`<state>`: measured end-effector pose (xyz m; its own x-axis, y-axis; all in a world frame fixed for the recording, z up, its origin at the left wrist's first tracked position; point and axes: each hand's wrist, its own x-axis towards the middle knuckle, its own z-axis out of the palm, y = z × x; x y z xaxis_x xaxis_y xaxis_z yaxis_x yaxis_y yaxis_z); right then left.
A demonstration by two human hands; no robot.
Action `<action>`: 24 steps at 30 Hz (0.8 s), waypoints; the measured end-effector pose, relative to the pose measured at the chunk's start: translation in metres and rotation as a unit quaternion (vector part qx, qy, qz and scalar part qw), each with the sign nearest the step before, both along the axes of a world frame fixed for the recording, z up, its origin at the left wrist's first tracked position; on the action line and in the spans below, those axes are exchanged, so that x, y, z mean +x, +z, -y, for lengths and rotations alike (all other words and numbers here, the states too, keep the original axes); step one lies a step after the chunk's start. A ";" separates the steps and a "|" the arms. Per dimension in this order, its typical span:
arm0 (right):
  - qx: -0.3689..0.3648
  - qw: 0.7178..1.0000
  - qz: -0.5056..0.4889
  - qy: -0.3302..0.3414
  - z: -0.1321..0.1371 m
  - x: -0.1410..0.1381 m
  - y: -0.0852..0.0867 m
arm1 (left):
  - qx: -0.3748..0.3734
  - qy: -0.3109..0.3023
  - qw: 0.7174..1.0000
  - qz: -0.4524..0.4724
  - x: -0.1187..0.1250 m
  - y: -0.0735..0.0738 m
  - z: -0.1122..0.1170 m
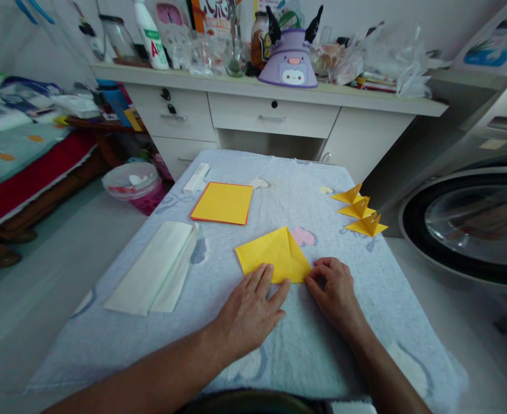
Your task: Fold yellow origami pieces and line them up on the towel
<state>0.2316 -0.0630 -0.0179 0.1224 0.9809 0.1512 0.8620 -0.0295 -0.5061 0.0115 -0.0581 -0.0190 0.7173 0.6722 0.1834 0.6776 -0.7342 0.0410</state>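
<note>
A partly folded sheet of yellow origami paper (279,253) lies on the cloth-covered table in front of me. My left hand (253,307) rests on its lower edge, fingers stretched out flat and pressing it down. At the lower right corner, my right hand (333,290) pinches the paper between thumb and forefinger. Behind it to the left is a stack of square yellow paper (222,203) with red showing along its edges. Three folded yellow paper pieces (365,224) with raised points stand in a row near the table's right edge.
Left on the tablecloth (317,345) lie a folded whitish cloth or paper (153,270) and a small white box (196,178). A pink bin (134,184) stands on the floor beside the table. Beyond are a white desk (274,109) and a washing machine (473,224).
</note>
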 end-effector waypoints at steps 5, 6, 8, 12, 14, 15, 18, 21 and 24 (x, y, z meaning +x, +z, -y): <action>0.000 1.000 -0.006 -0.001 0.000 0.000 0.001 | 0.001 -0.012 1.000 -0.001 0.000 0.003 0.000; 0.003 1.000 -0.007 -0.002 0.000 0.000 0.001 | 0.003 -0.019 1.000 0.000 -0.001 0.004 0.000; 0.009 1.000 -0.009 -0.004 0.000 0.000 0.001 | 0.005 -0.030 1.000 -0.002 -0.001 0.005 -0.001; 0.011 1.000 -0.014 -0.011 0.001 -0.001 0.002 | 0.009 -0.030 0.999 -0.007 -0.001 0.007 -0.002; 0.002 1.000 -0.014 -0.013 0.001 -0.001 0.003 | 0.011 -0.031 0.999 -0.005 0.000 0.007 -0.002; -0.003 1.000 -0.014 -0.012 0.001 -0.001 0.003 | 0.011 -0.031 0.999 -0.005 0.000 0.007 -0.002; -0.006 1.000 -0.008 -0.006 0.001 0.001 0.001 | 0.008 -0.025 1.000 -0.007 0.001 0.006 -0.001; -0.005 1.000 -0.001 -0.003 0.001 0.002 -0.001 | 0.006 -0.015 1.000 -0.007 0.000 0.003 0.000; -0.001 1.000 -0.001 -0.003 0.002 0.001 -0.002 | 0.002 -0.016 1.000 0.002 -0.001 -0.001 0.000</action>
